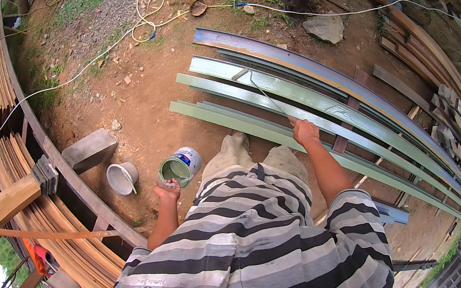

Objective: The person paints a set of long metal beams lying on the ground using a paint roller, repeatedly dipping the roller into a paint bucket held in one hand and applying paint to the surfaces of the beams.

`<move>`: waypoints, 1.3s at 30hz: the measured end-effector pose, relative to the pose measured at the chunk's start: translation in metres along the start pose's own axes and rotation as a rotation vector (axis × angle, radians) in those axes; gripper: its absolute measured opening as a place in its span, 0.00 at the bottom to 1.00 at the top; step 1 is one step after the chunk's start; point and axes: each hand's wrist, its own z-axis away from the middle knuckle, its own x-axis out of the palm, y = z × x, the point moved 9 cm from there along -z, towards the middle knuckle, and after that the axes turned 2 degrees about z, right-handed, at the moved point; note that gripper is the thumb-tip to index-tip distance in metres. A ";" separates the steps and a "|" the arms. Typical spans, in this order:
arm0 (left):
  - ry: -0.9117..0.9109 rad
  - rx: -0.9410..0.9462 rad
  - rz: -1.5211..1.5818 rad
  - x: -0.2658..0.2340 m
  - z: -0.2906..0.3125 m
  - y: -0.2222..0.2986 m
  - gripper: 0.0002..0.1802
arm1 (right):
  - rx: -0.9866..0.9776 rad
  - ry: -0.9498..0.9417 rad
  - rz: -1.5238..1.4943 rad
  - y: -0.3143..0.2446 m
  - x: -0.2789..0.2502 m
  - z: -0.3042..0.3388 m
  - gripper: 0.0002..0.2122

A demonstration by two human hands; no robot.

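Note:
My right hand [305,132] is closed round the handle of a small paint roller [242,75]. Its thin metal rod reaches left, and the roller head lies on a steel beam [210,67] coated in wet pale green paint. Lower down, my left hand [168,190] grips the rim side of a paint can [186,161] beside my left leg. Green paint shows inside the can. Nearer to me than the wet beam lie two more green beams [221,89]; beyond it is a grey-blue beam [248,45] with a brownish stripe.
A white bucket [121,178] with a stick in it stands by a concrete block [89,150]. Stacked wooden strips [42,197] lie at left behind a rail. A pale hose [87,66] crosses the dirt. Planks [419,54] and a rock [325,28] lie at the far side.

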 end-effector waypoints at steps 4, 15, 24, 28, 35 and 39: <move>-0.066 0.022 -0.032 0.008 0.003 -0.019 0.35 | 0.015 0.039 0.006 0.093 0.006 0.026 0.26; -0.109 0.178 -0.068 0.009 0.085 -0.152 0.34 | 0.050 0.053 0.132 0.371 0.016 0.106 0.25; -0.069 0.255 -0.058 -0.021 0.168 -0.259 0.36 | 0.117 0.041 0.138 0.636 0.028 0.169 0.25; -0.040 0.197 -0.042 -0.044 0.186 -0.297 0.37 | 0.142 0.048 0.129 0.726 0.024 0.192 0.24; 0.040 0.147 -0.057 -0.085 0.215 -0.340 0.38 | 0.034 0.069 0.160 0.783 0.011 0.227 0.25; 0.019 0.158 -0.055 -0.108 0.202 -0.349 0.38 | 0.112 -0.035 0.053 0.734 0.022 0.242 0.26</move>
